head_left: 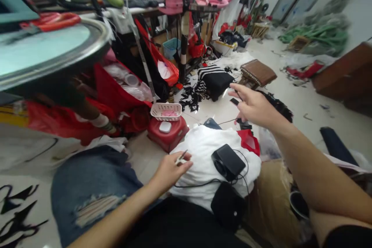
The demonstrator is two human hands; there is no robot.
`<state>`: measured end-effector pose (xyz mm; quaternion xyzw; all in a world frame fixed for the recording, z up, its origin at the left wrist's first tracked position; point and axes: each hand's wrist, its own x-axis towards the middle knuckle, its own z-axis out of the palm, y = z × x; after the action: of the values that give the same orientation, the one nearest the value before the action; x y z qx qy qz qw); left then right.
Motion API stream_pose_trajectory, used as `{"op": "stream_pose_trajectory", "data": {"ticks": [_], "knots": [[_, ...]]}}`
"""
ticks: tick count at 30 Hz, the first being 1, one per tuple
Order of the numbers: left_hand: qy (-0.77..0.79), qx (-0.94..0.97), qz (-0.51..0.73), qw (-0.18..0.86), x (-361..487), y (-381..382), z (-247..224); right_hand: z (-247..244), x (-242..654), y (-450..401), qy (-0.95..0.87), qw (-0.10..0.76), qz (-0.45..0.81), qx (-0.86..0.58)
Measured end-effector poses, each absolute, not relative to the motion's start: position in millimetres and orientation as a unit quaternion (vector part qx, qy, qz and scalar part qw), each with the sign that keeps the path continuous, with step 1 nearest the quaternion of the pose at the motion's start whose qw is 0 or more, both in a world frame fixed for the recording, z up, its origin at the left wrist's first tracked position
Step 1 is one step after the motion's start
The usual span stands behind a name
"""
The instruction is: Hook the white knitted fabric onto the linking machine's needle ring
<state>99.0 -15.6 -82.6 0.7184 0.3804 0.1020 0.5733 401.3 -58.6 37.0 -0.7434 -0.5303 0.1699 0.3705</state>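
My left hand (173, 168) is closed, pinching a small pale tool with a thin dark tip (181, 157); its exact kind is too blurred to name. Beneath that hand spreads a white cloth (200, 143). Further forward and to the right, my right hand (255, 108) reaches over the cloth's far edge, with a small black strip (234, 101) between its fingers. Two black speaker-like boxes, one (229, 161) on the cloth and another (228, 203) against my body, are joined by a thin black cable (200, 184).
A red stool (168, 135) carries a white basket (166, 111) and a small white case (165, 126). Black striped fabric (216, 79) and black scraps (190, 99) lie on the floor near a brown stool (258, 71). Orange scissors (55, 21) rest on a round tabletop (95, 33).
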Motion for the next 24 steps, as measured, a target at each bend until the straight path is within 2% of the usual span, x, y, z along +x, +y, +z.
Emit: {"op": "stream_pose_trajectory", "data": {"ticks": [5,10,13,17,21,24], "knots": [[0.252,0.765,0.204,0.557,145,-36,-71,38,355,-48,-0.590,0.327,0.109,-0.730],[0.384,0.702,0.251,0.545,114,-9,-84,39,331,-5,-0.688,0.232,0.021,-0.687],[0.481,0.641,0.267,0.536,74,12,-98,37,303,40,-0.757,0.156,0.077,-0.629],[0.552,0.609,0.285,0.493,36,31,-108,25,234,97,-0.825,0.129,0.184,-0.519],[0.612,0.571,0.302,0.457,8,43,-115,-24,176,120,-0.856,0.077,0.302,-0.411],[0.646,0.550,0.299,0.436,-16,47,-121,-74,160,115,-0.834,0.060,0.364,-0.410]]}}
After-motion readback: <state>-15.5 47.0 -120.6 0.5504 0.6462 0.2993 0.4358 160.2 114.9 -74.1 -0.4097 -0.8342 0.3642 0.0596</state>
